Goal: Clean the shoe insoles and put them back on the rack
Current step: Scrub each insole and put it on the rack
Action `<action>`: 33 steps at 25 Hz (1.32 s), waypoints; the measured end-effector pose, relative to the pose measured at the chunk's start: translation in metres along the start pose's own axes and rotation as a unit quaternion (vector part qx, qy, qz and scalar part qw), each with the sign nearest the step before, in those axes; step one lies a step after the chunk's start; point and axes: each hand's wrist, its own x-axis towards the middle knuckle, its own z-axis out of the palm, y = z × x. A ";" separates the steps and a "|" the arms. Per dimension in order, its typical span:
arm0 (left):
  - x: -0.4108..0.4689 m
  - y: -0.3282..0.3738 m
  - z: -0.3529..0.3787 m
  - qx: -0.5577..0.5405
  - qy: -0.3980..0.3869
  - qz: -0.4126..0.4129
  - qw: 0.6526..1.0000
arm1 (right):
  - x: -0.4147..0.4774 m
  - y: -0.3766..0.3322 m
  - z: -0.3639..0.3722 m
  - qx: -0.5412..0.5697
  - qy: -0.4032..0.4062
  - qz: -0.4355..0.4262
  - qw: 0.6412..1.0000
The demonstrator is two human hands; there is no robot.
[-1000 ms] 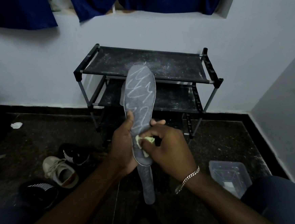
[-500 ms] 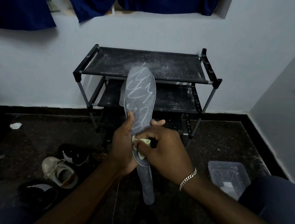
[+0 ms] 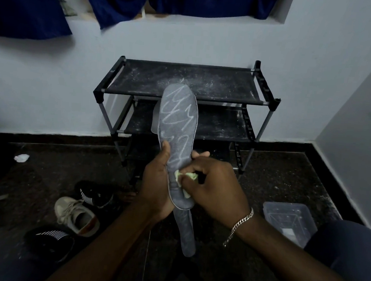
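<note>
Well, the fingers [image 3: 193,182] of the right hand [image 3: 212,186] are curled, pinching a small pale green cloth [image 3: 189,175] against the heel half of the grey insole [image 3: 178,139]. The left hand [image 3: 154,186] grips that insole by its edges, upright in front of the rack [image 3: 185,80]. White scribbled marks [image 3: 178,108] cover its upper half, so I'd rub firmly in short strokes toward the toe, bracing from behind against bending. A second insole [image 3: 186,235] pokes out below the hands.
</note>
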 end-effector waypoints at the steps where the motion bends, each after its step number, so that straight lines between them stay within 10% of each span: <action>1: 0.000 -0.001 0.000 -0.010 0.000 0.003 1.000 | 0.002 0.002 -0.001 0.000 0.015 0.005 1.000; 33: 0.003 0.006 -0.003 -0.007 -0.007 0.029 1.000 | 0.002 0.009 -0.001 -0.091 -0.009 -0.061 0.994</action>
